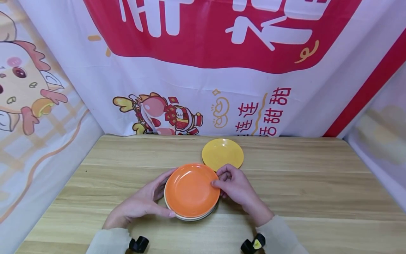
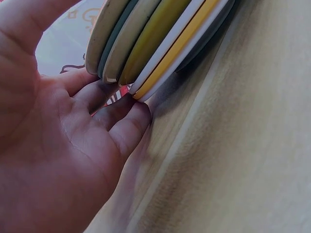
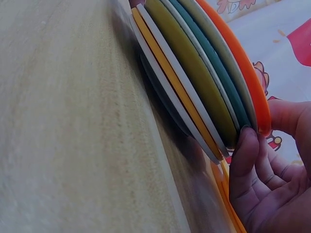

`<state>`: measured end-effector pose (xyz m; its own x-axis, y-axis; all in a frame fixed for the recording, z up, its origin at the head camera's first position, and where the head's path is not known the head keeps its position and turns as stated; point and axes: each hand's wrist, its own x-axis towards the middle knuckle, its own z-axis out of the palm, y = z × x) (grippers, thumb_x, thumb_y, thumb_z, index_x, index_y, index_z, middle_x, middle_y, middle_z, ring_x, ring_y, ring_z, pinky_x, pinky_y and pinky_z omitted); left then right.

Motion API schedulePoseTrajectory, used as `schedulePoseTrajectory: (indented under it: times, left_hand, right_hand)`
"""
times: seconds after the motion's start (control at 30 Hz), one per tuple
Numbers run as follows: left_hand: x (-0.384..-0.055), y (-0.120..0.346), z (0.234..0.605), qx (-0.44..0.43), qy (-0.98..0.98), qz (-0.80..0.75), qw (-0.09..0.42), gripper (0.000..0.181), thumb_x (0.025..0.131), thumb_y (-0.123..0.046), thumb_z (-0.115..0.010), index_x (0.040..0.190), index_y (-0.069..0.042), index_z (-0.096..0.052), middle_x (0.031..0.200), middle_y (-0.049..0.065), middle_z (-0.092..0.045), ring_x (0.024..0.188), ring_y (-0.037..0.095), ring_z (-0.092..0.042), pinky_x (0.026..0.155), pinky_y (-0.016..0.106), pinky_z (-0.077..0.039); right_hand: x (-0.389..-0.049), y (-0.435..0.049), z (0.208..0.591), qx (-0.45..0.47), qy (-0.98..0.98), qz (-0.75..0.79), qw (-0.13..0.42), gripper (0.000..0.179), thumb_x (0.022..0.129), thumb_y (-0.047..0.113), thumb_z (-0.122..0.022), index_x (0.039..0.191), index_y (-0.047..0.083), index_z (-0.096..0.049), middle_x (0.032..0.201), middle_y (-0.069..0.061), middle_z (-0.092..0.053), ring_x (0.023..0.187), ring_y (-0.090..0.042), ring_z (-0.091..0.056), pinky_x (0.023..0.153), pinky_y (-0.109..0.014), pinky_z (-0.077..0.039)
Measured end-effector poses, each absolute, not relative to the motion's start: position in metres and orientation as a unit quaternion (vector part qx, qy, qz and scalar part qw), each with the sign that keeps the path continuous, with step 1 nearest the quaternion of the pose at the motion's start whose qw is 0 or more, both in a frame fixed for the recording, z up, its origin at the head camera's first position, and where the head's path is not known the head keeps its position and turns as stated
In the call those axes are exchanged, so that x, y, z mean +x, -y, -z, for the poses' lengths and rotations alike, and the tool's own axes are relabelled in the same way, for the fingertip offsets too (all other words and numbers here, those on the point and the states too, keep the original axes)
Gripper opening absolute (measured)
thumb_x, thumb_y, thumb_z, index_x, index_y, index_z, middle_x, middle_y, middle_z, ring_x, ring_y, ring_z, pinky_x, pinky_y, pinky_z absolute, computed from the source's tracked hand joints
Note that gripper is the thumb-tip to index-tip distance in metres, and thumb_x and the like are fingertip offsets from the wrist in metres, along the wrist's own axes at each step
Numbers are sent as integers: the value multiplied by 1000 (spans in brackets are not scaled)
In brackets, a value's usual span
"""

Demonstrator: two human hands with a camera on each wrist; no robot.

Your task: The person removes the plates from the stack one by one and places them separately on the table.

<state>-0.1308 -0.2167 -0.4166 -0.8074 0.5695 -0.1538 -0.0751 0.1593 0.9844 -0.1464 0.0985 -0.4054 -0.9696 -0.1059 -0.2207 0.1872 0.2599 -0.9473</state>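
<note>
A stack of round plates [image 2: 155,43] stands on the table, with cream, teal, olive, white and yellow rims one above another. On top is a glossy orange plate [image 1: 192,190]. My left hand [image 1: 144,201] curves round the stack's left side, its thumb at the front rim and its fingertips against the lower edges. From the right, my right hand [image 1: 236,185] pinches the orange plate's rim, thumb on top and fingers beneath. In the right wrist view, a fingertip [image 3: 245,141] of that hand lies at the teal and cream rims just below the orange one.
Behind the stack, slightly right, a yellow plate [image 1: 223,153] lies on the wooden table [image 1: 301,190]. A printed cloth [image 1: 196,81] hangs along the table's far edge, and more cloth closes off the left and right sides.
</note>
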Motion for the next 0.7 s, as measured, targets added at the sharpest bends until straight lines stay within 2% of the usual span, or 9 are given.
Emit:
schedulePoseTrajectory:
  times: [0.1,0.27,0.47,0.7]
  left_hand:
    - [-130,217,416,171,-721,-621,257,113,81,-9,-94,170,-29,-27,177,2,-30,166,35,-24,121,12,-36]
    - [-130,217,416,171,-725,-618,252,112,81,-10,-94,170,-27,-28,177,2,-31,165,34,-26,130,27,-35]
    - [-130,216,416,162,-737,-611,240,110,81,-11,-95,169,-26,-31,176,3,-34,164,36,-30,133,43,-33]
    - [-131,216,416,158,-745,-604,236,109,80,-12,-96,168,-25,-33,176,4,-35,163,36,-32,132,46,-32]
  right_hand:
    - [-146,-99,405,28,-783,610,121,25,91,14,-84,107,8,-66,88,-7,-64,64,-20,-60,57,-26,-56]
    - [-147,-100,406,26,-779,614,121,24,92,14,-83,107,8,-66,88,-7,-64,64,-20,-61,57,-26,-57]
    - [-147,-101,407,28,-782,610,124,24,93,17,-83,108,10,-66,90,-8,-65,65,-21,-61,58,-26,-57]
    - [-148,-101,407,29,-784,607,124,24,93,17,-83,109,10,-66,90,-7,-65,65,-20,-61,58,-26,-57]
